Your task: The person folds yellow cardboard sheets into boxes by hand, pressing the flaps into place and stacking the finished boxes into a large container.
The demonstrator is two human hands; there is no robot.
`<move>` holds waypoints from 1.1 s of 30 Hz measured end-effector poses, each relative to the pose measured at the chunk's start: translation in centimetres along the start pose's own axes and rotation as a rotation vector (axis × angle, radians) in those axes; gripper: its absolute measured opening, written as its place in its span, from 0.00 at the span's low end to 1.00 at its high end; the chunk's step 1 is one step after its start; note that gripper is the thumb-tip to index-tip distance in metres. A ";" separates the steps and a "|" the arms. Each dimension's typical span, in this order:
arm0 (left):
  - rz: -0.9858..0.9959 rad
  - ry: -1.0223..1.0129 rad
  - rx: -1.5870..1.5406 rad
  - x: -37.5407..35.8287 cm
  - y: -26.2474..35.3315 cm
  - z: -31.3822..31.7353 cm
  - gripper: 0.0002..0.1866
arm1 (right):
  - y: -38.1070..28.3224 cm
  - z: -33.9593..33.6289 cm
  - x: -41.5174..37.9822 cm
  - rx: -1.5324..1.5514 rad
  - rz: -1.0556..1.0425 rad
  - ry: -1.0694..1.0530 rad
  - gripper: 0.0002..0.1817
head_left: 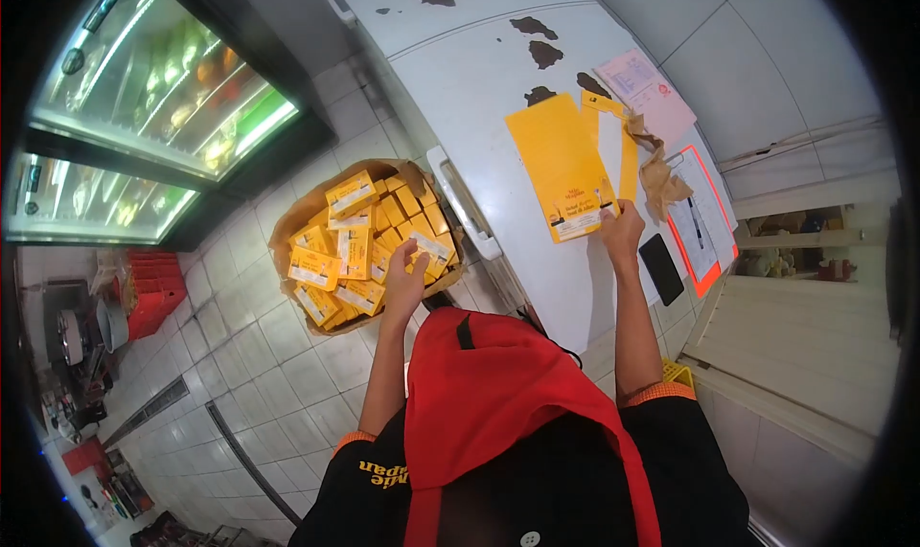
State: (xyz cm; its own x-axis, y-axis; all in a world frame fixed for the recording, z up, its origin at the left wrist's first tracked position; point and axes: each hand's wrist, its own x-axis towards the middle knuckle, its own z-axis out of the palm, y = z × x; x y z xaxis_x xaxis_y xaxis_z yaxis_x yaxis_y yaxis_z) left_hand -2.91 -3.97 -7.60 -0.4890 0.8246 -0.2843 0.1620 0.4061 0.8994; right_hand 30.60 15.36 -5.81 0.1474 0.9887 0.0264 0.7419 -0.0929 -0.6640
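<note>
My right hand [623,229] is closed on the lower right corner of a large yellow printed sheet [559,159] above the white surface. On the left, my left hand [406,277] is over a big brown paper bag [287,223] full of small yellow boxes [351,194]. Its fingers are apart beside one yellow box [431,247]; whether they touch it I cannot tell. Behind the sheet lies another yellow piece [628,169] with a white part, next to crumpled brown paper [661,178].
The white chest lid [470,78] has dark peeled patches and a handle [465,202]. On its right lie a black phone [661,270], a clipboard [707,277] with a pen [696,217], and pink papers [647,92]. A glass-door fridge [163,87] and red crates [153,293] stand left.
</note>
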 end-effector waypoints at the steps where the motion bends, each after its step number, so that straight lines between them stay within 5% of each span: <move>1: 0.001 -0.005 0.002 0.2 0.4 0.1 0.22 | -0.8 -0.4 -0.1 0.058 -0.007 0.041 0.11; 5: 0.032 -0.086 -0.075 0.1 3.5 0.7 0.21 | -4.6 -3.1 -0.5 0.248 0.057 -0.011 0.09; 10: 0.114 -0.094 -0.173 1.0 7.7 0.5 0.21 | -8.1 -7.5 -0.9 0.195 -0.512 -0.078 0.10; 11: 0.059 -0.054 -0.408 1.9 8.4 -0.2 0.22 | -9.1 -8.5 -0.9 0.193 -0.511 -0.075 0.10; 13: 0.003 -0.018 -0.638 4.1 8.4 -1.9 0.23 | -10.9 -10.2 -1.0 0.116 -0.901 -0.036 0.12; 15: -0.047 -0.134 -1.075 6.2 7.6 -3.5 0.26 | -13.1 -11.2 -1.4 0.233 -0.868 -0.055 0.11; 17: -0.009 -0.284 -0.992 6.7 8.0 -3.3 0.27 | -13.7 -11.1 -1.3 0.347 -0.835 -0.065 0.10; 19: 0.041 -0.517 -0.835 6.5 8.9 -2.1 0.29 | -12.8 -10.1 -0.5 0.815 -0.447 -0.516 0.08; 23: 0.136 -0.886 -0.820 5.3 10.0 1.4 0.34 | -13.7 -7.2 -0.2 0.793 -0.340 -0.525 0.05; 28: 0.080 -0.657 -1.053 0.9 14.9 1.6 0.29 | -15.5 -6.4 -1.3 0.712 -0.185 -0.348 0.08; 31: 0.127 -0.570 -0.465 0.3 14.4 1.3 0.20 | -14.7 -5.4 -2.6 0.651 -0.083 -0.382 0.15; 33: 0.140 -0.497 -0.494 0.2 13.6 2.6 0.18 | -14.1 -4.3 -4.0 0.511 -0.128 -0.287 0.22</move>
State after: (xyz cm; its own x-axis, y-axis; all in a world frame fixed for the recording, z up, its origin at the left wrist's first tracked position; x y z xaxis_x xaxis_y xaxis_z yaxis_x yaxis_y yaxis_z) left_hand 1.45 2.79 3.73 -0.0241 0.9857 -0.1671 -0.2700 0.1545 0.9504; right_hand 22.37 12.20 6.66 -0.1580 0.9871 -0.0260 0.3233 0.0268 -0.9459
